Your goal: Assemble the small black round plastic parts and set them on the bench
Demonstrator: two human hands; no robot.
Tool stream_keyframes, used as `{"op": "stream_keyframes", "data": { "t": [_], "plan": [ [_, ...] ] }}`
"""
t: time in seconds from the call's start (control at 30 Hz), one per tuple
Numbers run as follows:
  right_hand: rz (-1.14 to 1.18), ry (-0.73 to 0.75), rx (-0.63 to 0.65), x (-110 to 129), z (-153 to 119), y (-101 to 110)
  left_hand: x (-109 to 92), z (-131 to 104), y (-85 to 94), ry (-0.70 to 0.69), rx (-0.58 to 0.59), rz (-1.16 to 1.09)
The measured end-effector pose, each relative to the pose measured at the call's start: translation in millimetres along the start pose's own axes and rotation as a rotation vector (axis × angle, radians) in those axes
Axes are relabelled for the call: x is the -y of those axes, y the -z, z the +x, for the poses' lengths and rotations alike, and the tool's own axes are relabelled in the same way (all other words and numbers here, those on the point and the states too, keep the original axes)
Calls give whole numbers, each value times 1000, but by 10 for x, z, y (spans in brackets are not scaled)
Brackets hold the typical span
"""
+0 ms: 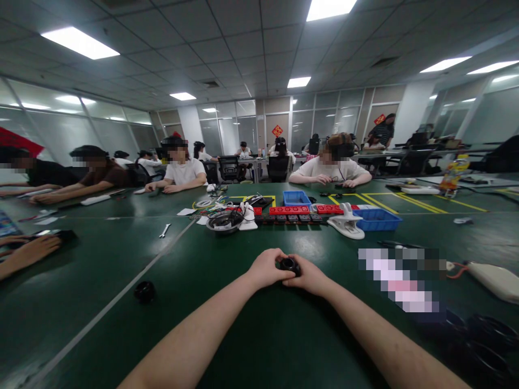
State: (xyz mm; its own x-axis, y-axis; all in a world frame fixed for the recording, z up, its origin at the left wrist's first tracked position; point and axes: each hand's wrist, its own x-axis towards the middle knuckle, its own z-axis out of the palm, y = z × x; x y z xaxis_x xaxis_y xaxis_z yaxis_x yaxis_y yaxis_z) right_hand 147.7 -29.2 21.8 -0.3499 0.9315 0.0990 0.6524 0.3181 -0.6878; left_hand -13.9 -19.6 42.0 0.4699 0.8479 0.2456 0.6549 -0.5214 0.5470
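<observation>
A small black round part [290,265] with a ring-shaped opening on top is held over the green table [194,324], near its middle. My left hand [268,267] has its fingers and thumb closed round the part's left side. From the right, my right hand [310,275] grips the same part, and the two hands meet at it. The undersides of the fingers are hidden. Another black round piece [145,292] lies on the table to the left of my left forearm.
A metal bowl [224,222] with cables, a white clip [347,221], red power strips [288,210] and blue trays [379,219] stand ahead. A wrench [165,231] lies left. More black round parts [486,351] are at right. Several people sit around; a person's hands [36,251] are far left.
</observation>
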Motion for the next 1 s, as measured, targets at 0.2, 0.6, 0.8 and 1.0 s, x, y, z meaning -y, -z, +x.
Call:
{"op": "stream_keyframes", "data": {
  "t": [0.2,0.6,0.8,1.0],
  "plan": [
    [309,-6,363,-64,7,206,70,35,100,-101,215,-198],
    [271,29,383,-136,39,184,51,29,99,-92,281,-310],
    [258,27,364,-172,45,166,43,26,97,-96,278,-290],
    [242,27,359,-140,30,185,36,27,108,-89,290,-269]
  ]
}}
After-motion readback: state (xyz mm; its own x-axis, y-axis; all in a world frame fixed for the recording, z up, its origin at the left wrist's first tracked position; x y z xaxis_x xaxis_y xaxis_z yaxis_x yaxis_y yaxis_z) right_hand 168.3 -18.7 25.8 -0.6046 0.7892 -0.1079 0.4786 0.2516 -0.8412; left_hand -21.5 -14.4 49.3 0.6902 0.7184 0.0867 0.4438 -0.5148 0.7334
